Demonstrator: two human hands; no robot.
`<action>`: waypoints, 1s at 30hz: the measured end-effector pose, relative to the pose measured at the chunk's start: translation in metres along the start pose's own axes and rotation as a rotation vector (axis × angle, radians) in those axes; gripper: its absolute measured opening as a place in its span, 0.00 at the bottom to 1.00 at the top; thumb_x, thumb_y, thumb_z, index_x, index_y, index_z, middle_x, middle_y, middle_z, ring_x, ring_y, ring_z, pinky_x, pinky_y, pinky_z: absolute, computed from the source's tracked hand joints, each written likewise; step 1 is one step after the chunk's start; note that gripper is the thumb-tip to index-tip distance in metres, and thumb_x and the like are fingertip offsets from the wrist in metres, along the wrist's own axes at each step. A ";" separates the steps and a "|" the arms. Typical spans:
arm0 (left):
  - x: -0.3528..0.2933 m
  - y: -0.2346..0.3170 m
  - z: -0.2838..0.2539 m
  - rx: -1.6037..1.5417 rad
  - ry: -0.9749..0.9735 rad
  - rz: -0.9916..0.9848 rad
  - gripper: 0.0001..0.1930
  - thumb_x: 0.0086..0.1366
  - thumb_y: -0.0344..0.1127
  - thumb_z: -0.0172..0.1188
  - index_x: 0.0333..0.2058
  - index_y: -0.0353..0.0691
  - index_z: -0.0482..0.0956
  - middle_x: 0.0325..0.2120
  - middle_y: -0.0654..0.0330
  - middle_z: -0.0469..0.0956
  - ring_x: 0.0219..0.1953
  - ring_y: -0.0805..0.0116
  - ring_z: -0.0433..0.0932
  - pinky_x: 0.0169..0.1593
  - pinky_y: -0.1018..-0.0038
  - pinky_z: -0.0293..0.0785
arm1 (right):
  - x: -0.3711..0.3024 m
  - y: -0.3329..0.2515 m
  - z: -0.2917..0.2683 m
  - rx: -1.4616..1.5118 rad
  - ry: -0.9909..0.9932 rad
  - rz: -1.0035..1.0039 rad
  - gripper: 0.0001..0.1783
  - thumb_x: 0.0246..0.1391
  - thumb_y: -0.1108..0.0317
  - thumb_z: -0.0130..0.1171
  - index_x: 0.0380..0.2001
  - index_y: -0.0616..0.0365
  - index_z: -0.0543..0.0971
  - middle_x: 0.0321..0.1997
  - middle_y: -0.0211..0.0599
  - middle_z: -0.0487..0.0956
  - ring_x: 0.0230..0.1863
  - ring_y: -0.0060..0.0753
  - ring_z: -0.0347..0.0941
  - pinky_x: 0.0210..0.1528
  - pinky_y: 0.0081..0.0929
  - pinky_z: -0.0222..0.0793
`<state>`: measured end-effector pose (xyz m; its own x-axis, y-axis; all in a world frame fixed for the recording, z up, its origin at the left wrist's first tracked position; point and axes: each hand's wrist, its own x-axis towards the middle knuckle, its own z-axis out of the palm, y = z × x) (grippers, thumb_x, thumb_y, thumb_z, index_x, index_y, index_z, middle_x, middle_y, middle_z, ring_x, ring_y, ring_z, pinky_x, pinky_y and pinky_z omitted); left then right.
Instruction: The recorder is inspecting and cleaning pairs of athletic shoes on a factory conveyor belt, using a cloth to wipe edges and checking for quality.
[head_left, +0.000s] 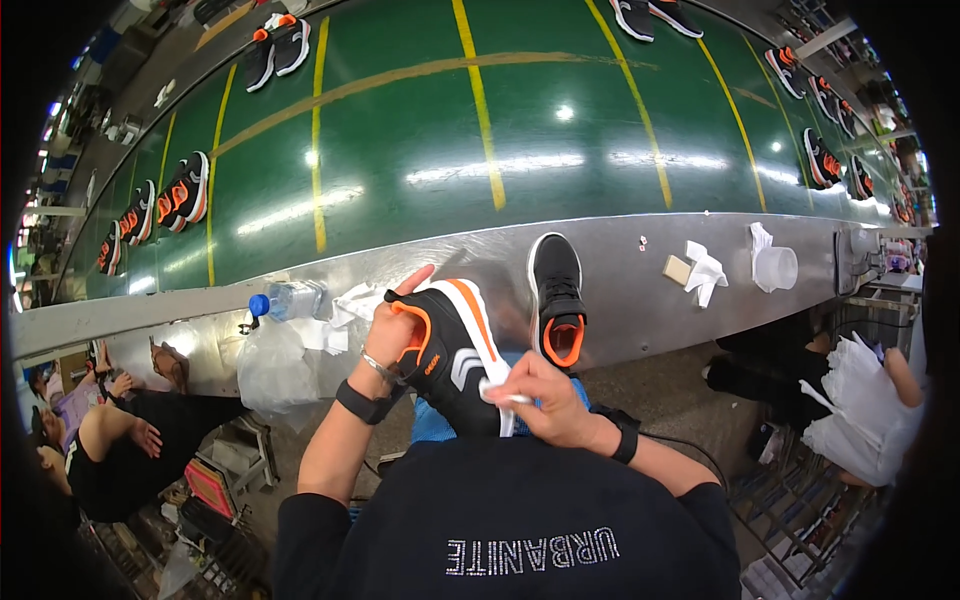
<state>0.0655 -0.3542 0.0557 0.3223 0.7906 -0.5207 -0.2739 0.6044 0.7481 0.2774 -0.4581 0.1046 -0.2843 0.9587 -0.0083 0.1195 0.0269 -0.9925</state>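
My left hand (395,335) grips a black sneaker (435,340) at its collar, the fingers reaching into the orange-lined opening. The shoe is tipped on its side in front of my chest, with its white sole edge and orange stripe facing right. Pinched in my right hand (550,400) is a small white wad (497,392), which looks like cloth or tissue. It rests against the white sole edge. A matching sneaker (557,290) with an orange lining stands upright on the metal ledge, just right of the held one.
Beyond the metal ledge (640,330) runs a green conveyor belt (400,150) carrying several sneakers (185,190). On the ledge are a plastic bottle (295,300), crumpled tissue (706,272), a beige block (676,269) and a clear cup (775,268). Other people sit at both sides.
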 end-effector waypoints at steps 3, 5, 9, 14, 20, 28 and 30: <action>0.004 0.004 -0.015 -0.099 0.078 0.032 0.26 0.53 0.14 0.37 0.51 0.36 0.64 0.37 0.54 0.74 0.37 0.67 0.75 0.40 0.75 0.74 | -0.006 -0.003 -0.010 -0.006 -0.129 -0.024 0.06 0.45 0.74 0.56 0.30 0.56 0.79 0.26 0.32 0.67 0.30 0.28 0.65 0.33 0.22 0.60; 0.009 0.003 -0.028 -0.192 0.173 0.110 0.23 0.55 0.16 0.37 0.50 0.35 0.65 0.38 0.53 0.73 0.37 0.66 0.75 0.42 0.74 0.74 | -0.005 -0.004 -0.020 0.052 -0.091 0.076 0.07 0.45 0.73 0.56 0.31 0.58 0.78 0.28 0.32 0.71 0.33 0.26 0.67 0.35 0.23 0.62; 0.015 0.011 -0.027 -0.270 0.237 0.209 0.20 0.57 0.18 0.39 0.49 0.34 0.66 0.39 0.52 0.73 0.38 0.65 0.75 0.42 0.74 0.74 | 0.019 -0.010 -0.025 0.693 0.370 0.363 0.08 0.54 0.70 0.50 0.33 0.64 0.73 0.32 0.31 0.74 0.34 0.15 0.68 0.36 0.14 0.65; 0.003 0.022 0.010 -0.182 0.250 0.405 0.18 0.59 0.20 0.40 0.49 0.34 0.66 0.40 0.51 0.72 0.39 0.62 0.75 0.44 0.69 0.74 | 0.045 0.025 0.007 0.250 0.366 0.211 0.07 0.48 0.69 0.57 0.30 0.60 0.74 0.29 0.29 0.73 0.30 0.16 0.66 0.33 0.15 0.62; 0.004 0.017 -0.014 -0.453 0.324 0.422 0.18 0.61 0.23 0.38 0.50 0.35 0.65 0.41 0.48 0.72 0.39 0.58 0.75 0.43 0.65 0.74 | 0.014 0.028 0.011 0.231 0.325 0.384 0.07 0.48 0.70 0.56 0.29 0.62 0.72 0.28 0.29 0.73 0.31 0.15 0.67 0.33 0.14 0.63; 0.024 -0.012 -0.047 -0.528 0.477 0.281 0.23 0.56 0.20 0.41 0.52 0.41 0.62 0.43 0.52 0.70 0.42 0.60 0.73 0.45 0.68 0.72 | 0.010 0.025 -0.020 0.569 0.471 0.396 0.07 0.51 0.70 0.54 0.32 0.61 0.70 0.29 0.35 0.74 0.27 0.23 0.72 0.29 0.18 0.69; 0.027 -0.027 -0.050 -0.560 0.454 0.164 0.25 0.53 0.17 0.39 0.52 0.41 0.61 0.42 0.52 0.71 0.41 0.60 0.73 0.44 0.68 0.73 | 0.020 0.019 -0.029 0.561 0.535 0.281 0.07 0.51 0.70 0.54 0.32 0.60 0.70 0.29 0.34 0.73 0.26 0.21 0.72 0.28 0.18 0.70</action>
<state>0.0361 -0.3442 0.0004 -0.1359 0.7644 -0.6302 -0.7470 0.3388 0.5720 0.3012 -0.4305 0.0894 0.1937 0.9176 -0.3471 -0.4150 -0.2439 -0.8765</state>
